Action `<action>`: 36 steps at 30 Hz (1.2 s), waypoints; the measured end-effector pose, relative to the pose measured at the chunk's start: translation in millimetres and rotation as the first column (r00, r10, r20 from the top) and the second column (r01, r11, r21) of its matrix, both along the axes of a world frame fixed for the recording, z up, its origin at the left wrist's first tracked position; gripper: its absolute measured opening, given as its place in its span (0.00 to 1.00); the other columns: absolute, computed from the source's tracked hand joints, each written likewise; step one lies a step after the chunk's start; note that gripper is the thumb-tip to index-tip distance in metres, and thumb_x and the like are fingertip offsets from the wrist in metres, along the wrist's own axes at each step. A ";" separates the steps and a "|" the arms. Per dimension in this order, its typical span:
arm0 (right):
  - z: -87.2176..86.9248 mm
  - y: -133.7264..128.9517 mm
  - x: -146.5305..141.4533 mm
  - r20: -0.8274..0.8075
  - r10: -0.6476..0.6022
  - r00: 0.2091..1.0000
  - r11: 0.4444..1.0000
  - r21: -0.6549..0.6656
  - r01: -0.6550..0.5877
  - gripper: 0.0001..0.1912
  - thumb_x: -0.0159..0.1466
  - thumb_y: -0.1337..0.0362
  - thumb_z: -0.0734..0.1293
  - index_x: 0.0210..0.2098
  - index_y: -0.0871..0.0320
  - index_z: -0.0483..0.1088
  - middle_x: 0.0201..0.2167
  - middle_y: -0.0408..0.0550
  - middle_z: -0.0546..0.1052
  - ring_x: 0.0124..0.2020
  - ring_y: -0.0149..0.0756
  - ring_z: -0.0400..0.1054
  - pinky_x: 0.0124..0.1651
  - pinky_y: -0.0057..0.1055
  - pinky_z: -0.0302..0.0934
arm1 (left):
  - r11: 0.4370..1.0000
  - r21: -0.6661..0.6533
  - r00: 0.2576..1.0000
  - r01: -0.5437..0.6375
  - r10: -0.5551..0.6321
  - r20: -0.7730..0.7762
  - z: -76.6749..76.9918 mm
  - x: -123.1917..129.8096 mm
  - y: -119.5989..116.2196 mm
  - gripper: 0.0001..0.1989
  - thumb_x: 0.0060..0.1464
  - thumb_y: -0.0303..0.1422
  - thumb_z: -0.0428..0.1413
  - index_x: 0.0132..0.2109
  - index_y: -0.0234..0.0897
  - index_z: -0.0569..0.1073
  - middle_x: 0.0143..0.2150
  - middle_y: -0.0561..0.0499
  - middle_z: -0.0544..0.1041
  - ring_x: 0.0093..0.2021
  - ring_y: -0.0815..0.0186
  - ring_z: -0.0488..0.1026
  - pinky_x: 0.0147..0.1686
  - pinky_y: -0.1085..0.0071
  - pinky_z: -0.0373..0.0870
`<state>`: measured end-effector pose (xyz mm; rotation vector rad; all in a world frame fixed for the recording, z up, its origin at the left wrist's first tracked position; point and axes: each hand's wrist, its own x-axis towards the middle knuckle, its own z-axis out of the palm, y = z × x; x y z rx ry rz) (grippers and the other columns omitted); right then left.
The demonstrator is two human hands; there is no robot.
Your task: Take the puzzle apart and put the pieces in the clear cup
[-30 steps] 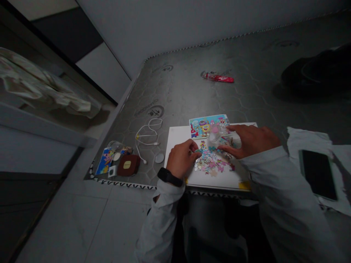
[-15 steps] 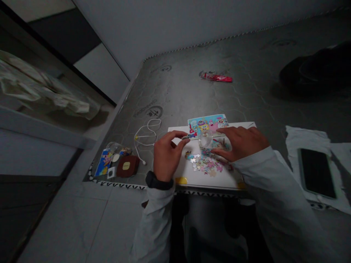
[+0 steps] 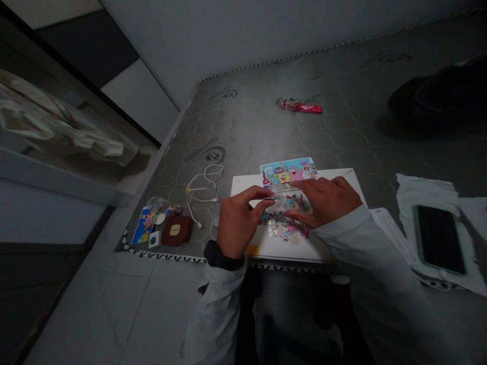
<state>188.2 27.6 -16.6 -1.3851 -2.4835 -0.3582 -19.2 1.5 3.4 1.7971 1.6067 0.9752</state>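
My right hand (image 3: pixel 329 203) holds a clear plastic jar (image 3: pixel 299 204) tipped on its side, mouth toward the left, with colourful pieces inside. At that mouth, my left hand (image 3: pixel 238 218) pinches puzzle pieces between thumb and fingers; they are mostly hidden. Below both hands a pile of loose jigsaw pieces (image 3: pixel 285 230) lies on a white box-like board (image 3: pixel 312 249). A cartoon picture card (image 3: pixel 288 172) rests along the board's far edge, partly behind the jar and my right hand.
To the left are a white cable (image 3: pixel 201 188), a brown case (image 3: pixel 177 230) and a blue cartoon packet (image 3: pixel 144 224). A phone (image 3: pixel 439 238) lies on white tissue at the right. Farther back are a red package (image 3: pixel 304 108) and a dark object (image 3: pixel 426 101).
My left hand has moved right, bringing its pinched pieces to the jar's mouth. My right hand and the jar have shifted slightly left.
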 end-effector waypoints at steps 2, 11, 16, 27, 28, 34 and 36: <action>-1.1 0.5 0.4 -0.007 0.015 1.000 1.000 0.023 -0.015 0.32 0.62 0.42 0.68 0.54 0.61 0.70 0.41 0.55 0.81 0.41 0.47 0.72 0.42 0.38 0.48 | 1.000 0.031 1.000 0.003 -0.003 0.001 0.2 0.3 0.6 0.04 0.57 0.33 0.63 0.41 0.43 0.81 0.37 0.58 0.83 0.20 0.76 0.71 0.27 0.76 0.69; -2.6 0.5 -1.0 -0.011 0.012 1.000 0.998 0.059 -0.011 0.32 0.60 0.42 0.70 0.53 0.60 0.71 0.40 0.52 0.81 0.41 0.46 0.72 0.42 0.37 0.48 | 0.984 0.171 0.999 0.044 -0.046 0.007 -3.6 0.4 1.8 0.04 0.56 0.31 0.64 0.41 0.43 0.82 0.39 0.55 0.81 0.29 0.74 0.74 0.29 0.78 0.69; -1.4 -0.2 -0.6 -0.011 0.004 1.000 0.999 0.033 -0.004 0.32 0.62 0.40 0.67 0.54 0.59 0.70 0.42 0.52 0.81 0.42 0.46 0.72 0.43 0.37 0.49 | 0.997 0.078 0.999 -0.022 0.019 0.037 -1.6 0.6 0.3 0.08 0.53 0.33 0.67 0.42 0.43 0.81 0.38 0.57 0.82 0.22 0.77 0.70 0.24 0.79 0.67; -1.0 2.8 2.8 -0.001 -0.045 0.999 0.998 -0.032 0.045 0.33 0.61 0.41 0.69 0.55 0.58 0.69 0.45 0.52 0.81 0.44 0.47 0.73 0.43 0.39 0.51 | 0.995 0.054 0.992 -0.080 0.075 0.098 0.5 0.2 -1.2 0.07 0.59 0.36 0.62 0.43 0.44 0.82 0.43 0.55 0.84 0.18 0.77 0.70 0.22 0.76 0.70; -1.0 4.1 5.6 -0.001 -0.060 0.998 0.997 -0.046 0.060 0.34 0.60 0.41 0.69 0.56 0.58 0.69 0.46 0.53 0.80 0.44 0.48 0.73 0.43 0.39 0.51 | 0.993 0.074 0.994 -0.093 0.088 0.063 0.2 -2.0 -0.4 0.07 0.59 0.37 0.62 0.44 0.44 0.82 0.42 0.55 0.84 0.19 0.76 0.70 0.24 0.76 0.71; 7.3 7.9 24.7 -0.016 -0.209 0.978 0.967 -0.150 0.204 0.30 0.63 0.45 0.68 0.55 0.59 0.70 0.53 0.58 0.78 0.48 0.53 0.72 0.44 0.44 0.54 | 0.985 0.171 0.939 0.014 0.045 -0.340 -20.3 -6.9 10.9 0.08 0.63 0.31 0.58 0.46 0.43 0.80 0.43 0.52 0.82 0.36 0.68 0.77 0.39 0.71 0.72; 10.5 7.1 27.6 -0.015 -0.233 0.972 0.961 -0.159 0.227 0.29 0.64 0.45 0.68 0.55 0.58 0.70 0.52 0.58 0.78 0.48 0.53 0.72 0.44 0.45 0.56 | 0.988 0.111 0.887 0.106 -0.044 -0.459 -29.6 -1.7 13.8 0.11 0.65 0.32 0.55 0.51 0.45 0.79 0.47 0.52 0.80 0.41 0.66 0.77 0.38 0.70 0.71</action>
